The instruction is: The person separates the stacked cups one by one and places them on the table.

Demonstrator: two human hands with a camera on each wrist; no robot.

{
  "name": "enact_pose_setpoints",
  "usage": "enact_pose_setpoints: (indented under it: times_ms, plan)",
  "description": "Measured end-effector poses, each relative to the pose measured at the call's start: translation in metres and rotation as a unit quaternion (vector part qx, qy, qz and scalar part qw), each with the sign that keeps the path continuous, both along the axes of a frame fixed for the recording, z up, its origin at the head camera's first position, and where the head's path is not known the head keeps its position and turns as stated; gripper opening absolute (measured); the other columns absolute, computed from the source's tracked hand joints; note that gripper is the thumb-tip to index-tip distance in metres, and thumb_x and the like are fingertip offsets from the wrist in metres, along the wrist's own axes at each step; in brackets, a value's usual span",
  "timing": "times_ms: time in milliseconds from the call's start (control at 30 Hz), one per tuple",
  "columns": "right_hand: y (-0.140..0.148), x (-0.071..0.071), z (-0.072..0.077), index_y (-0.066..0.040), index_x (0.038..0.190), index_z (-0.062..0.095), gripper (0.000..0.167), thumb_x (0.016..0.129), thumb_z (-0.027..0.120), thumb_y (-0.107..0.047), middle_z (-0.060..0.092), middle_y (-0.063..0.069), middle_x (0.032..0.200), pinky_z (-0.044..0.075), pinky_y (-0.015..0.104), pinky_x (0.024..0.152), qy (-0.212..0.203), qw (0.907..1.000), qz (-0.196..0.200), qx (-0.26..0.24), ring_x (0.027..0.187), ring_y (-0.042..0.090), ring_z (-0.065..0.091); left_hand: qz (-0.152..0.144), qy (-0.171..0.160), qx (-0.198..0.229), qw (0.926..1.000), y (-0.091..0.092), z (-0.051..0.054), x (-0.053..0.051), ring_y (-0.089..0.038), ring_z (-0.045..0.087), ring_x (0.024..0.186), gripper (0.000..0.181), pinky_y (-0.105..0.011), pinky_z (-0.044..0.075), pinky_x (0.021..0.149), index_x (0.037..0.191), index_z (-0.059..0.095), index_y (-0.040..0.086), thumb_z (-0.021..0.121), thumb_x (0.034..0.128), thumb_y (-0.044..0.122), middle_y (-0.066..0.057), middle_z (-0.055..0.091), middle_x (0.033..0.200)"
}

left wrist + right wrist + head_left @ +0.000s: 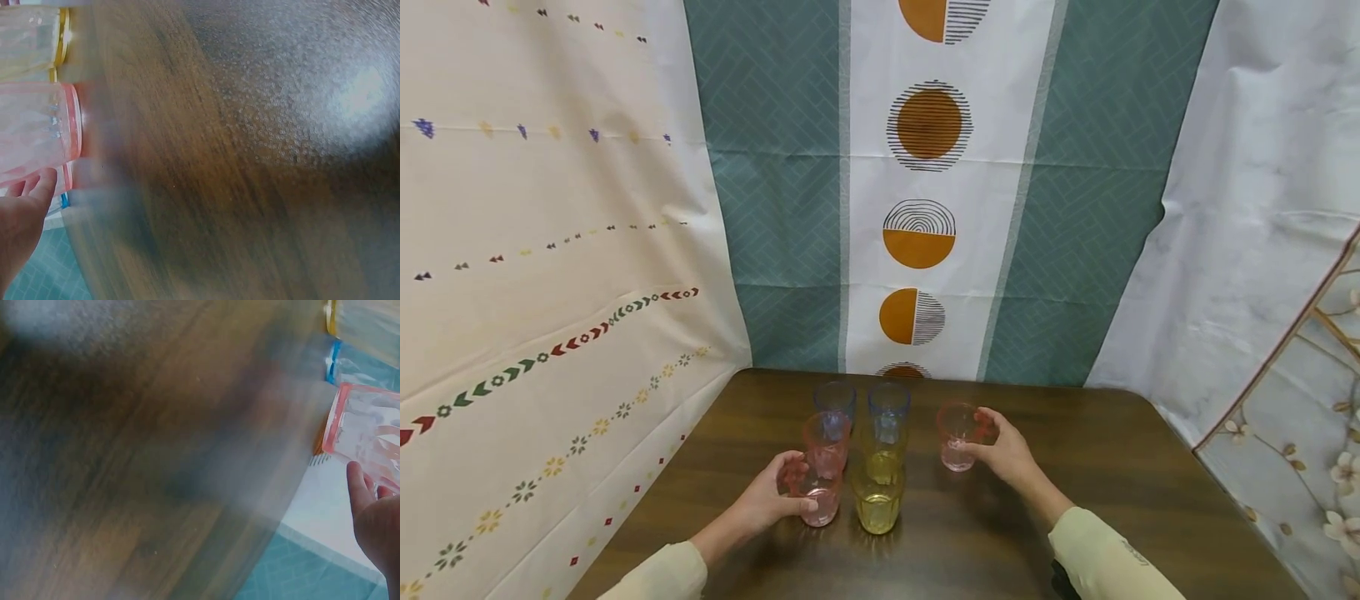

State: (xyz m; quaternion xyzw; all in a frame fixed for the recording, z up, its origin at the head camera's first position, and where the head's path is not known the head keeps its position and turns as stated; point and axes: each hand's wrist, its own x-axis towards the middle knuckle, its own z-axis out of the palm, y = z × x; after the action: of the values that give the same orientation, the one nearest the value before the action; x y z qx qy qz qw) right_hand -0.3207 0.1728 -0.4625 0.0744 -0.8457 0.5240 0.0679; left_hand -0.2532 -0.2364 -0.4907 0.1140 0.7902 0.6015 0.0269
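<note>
My left hand curves its fingers and thumb round a clear pink cup at the front left of a group. In the left wrist view, the fingers of that hand lie along the pink cup. Over to the right, my right hand grips another pink cup, apart from the group. The right wrist view has this pink cup upright at its right edge; whether its base touches the table I cannot tell.
Beside the left-held cup stands a yellow cup, with another yellow cup behind it. A third pink cup and two blue cups, left and right, stand farther back. The dark wooden table meets hanging cloths.
</note>
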Motion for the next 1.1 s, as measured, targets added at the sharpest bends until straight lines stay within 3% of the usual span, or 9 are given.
enact_pose_setpoints:
  times_ms: [200,400,667,967,1100]
  plan:
    - [-0.008,0.001,-0.009,-0.001,0.141,0.048,0.081,0.074,0.089,-0.022,0.057,0.016,0.136,0.054,0.042,0.087,0.002,1.0000,0.002,0.008,0.120,0.034,0.056,-0.002,0.006,-0.002,1.0000,0.001,0.001,0.001,-0.043,0.045,0.127,0.080,-0.051,0.042,0.104,0.139,0.035,-0.009,0.084,0.0768,0.003,-0.025,0.049,0.135]
    - [-0.017,0.002,-0.017,0.001,0.141,0.047,0.083,0.074,0.089,-0.021,0.057,0.016,0.136,0.054,0.043,0.087,0.006,0.9999,0.012,0.004,0.120,0.036,0.057,-0.007,0.013,-0.004,0.9999,0.000,0.003,0.001,-0.042,0.046,0.126,0.079,-0.045,0.045,0.100,0.138,0.035,-0.009,0.084,0.0770,0.002,-0.025,0.050,0.133]
    - [-0.022,0.007,-0.027,0.000,0.142,0.046,0.083,0.074,0.089,-0.022,0.057,0.015,0.137,0.054,0.043,0.089,0.001,0.9997,0.026,0.006,0.120,0.036,0.057,-0.006,0.002,-0.012,0.9999,0.001,0.002,0.001,-0.040,0.047,0.124,0.080,-0.052,0.043,0.102,0.138,0.036,-0.008,0.085,0.0764,0.003,-0.023,0.051,0.131]
    - [-0.014,0.013,-0.031,0.003,0.146,0.040,0.087,0.077,0.087,-0.021,0.059,0.018,0.134,0.049,0.050,0.095,-0.001,0.9984,0.047,0.032,0.119,0.035,0.058,-0.021,0.022,-0.068,0.9972,0.003,0.008,0.000,-0.044,0.047,0.125,0.083,-0.047,0.049,0.095,0.139,0.033,-0.010,0.085,0.0774,0.009,-0.026,0.050,0.132]
    - [-0.004,0.017,-0.030,0.001,0.149,0.036,0.090,0.079,0.085,-0.029,0.057,0.018,0.136,0.047,0.053,0.098,-0.021,0.9973,0.053,0.046,0.124,0.037,0.055,-0.019,0.013,-0.114,0.9932,0.002,0.014,0.003,-0.047,0.043,0.129,0.094,-0.058,0.041,0.101,0.145,0.029,-0.010,0.087,0.0764,0.017,-0.029,0.047,0.138]
